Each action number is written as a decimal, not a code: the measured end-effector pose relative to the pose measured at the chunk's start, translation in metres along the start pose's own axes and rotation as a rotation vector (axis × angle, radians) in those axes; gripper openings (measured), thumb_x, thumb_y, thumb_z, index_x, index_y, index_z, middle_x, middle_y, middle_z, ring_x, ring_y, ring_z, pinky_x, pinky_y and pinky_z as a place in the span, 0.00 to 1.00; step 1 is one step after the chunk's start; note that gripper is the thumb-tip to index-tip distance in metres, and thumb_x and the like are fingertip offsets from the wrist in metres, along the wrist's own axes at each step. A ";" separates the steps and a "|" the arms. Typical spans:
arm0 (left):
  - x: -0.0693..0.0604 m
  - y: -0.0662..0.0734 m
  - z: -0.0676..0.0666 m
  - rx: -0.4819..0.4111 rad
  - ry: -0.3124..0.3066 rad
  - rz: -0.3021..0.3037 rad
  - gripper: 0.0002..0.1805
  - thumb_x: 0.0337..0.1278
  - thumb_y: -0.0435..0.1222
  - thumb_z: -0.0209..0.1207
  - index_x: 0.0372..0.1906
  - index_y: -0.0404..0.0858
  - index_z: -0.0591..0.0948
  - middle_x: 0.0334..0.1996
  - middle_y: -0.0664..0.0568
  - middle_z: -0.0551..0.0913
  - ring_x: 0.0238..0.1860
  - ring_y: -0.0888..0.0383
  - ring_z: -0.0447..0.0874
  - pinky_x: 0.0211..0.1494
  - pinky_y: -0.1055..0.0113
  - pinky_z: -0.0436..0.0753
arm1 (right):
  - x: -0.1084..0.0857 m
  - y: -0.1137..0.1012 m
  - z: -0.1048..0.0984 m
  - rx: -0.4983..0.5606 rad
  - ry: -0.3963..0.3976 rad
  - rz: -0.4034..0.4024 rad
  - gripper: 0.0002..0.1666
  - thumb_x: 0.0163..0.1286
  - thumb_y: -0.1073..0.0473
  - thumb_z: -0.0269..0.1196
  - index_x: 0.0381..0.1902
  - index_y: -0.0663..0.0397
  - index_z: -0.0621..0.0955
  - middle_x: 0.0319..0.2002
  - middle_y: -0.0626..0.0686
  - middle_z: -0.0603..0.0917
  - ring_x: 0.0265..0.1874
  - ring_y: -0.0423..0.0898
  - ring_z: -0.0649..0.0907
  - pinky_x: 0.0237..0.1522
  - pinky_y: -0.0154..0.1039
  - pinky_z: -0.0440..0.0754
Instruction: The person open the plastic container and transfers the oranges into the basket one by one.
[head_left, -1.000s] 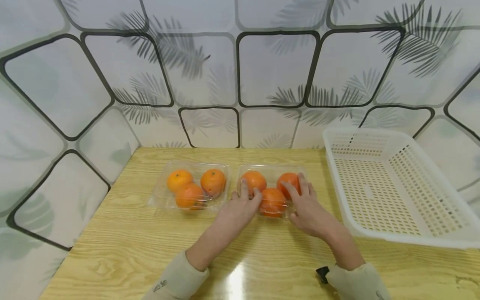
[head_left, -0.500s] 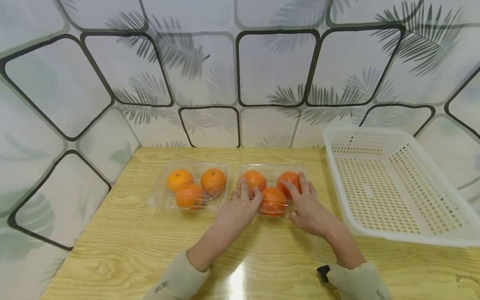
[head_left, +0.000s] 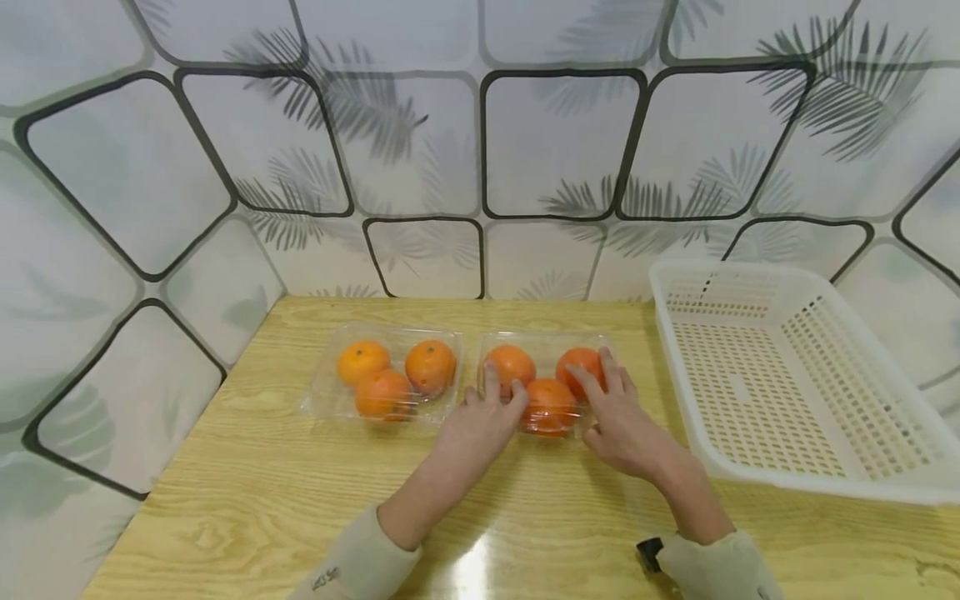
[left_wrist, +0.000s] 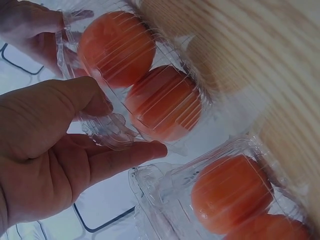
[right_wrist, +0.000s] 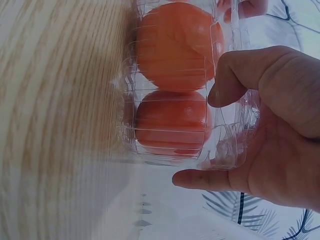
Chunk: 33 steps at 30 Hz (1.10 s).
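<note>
Three round orange fruits, mandarin-like, sit in a clear plastic clamshell box (head_left: 543,337) in the middle of the table. My left hand (head_left: 476,429) grips the left side of this box, thumb at its near edge and fingers reaching along the side and top. At the opposite side my right hand (head_left: 626,429) holds it the same way, its thumb (right_wrist: 227,82) against the near face. The lid appears shut over the fruit (left_wrist: 117,50). Left of my left hand, a second clear box (head_left: 321,392) holds three more mandarin-like fruits (head_left: 430,367).
A white perforated plastic basket (head_left: 757,375) stands at the right, close to my right hand. The wood-grain table (head_left: 247,500) meets a patterned wall covering (head_left: 555,150) at the back and left. A small black object (head_left: 649,554) shows at my right cuff.
The head view has shifted slightly, so everything appears a little lower. Both hands keep their places on the clamshell box, and neither box has visibly moved on the table.
</note>
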<state>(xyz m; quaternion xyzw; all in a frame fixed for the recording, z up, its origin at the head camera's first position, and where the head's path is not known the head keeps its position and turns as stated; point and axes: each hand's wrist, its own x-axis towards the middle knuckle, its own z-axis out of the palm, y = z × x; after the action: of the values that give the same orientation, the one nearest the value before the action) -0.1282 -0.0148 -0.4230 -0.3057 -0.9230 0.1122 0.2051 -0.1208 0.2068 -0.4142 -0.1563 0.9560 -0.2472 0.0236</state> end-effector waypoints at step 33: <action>0.003 0.000 0.001 -0.076 -0.044 -0.032 0.24 0.62 0.25 0.59 0.60 0.40 0.70 0.60 0.29 0.75 0.32 0.46 0.85 0.18 0.69 0.79 | 0.001 0.004 0.008 -0.179 0.105 -0.077 0.48 0.51 0.86 0.55 0.71 0.58 0.64 0.72 0.79 0.49 0.58 0.85 0.66 0.44 0.68 0.79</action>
<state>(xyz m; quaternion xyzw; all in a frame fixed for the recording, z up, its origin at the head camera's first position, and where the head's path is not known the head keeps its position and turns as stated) -0.1308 -0.0134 -0.4230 -0.2959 -0.9357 0.0803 0.1746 -0.1221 0.2061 -0.4230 -0.1815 0.9673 -0.1697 -0.0502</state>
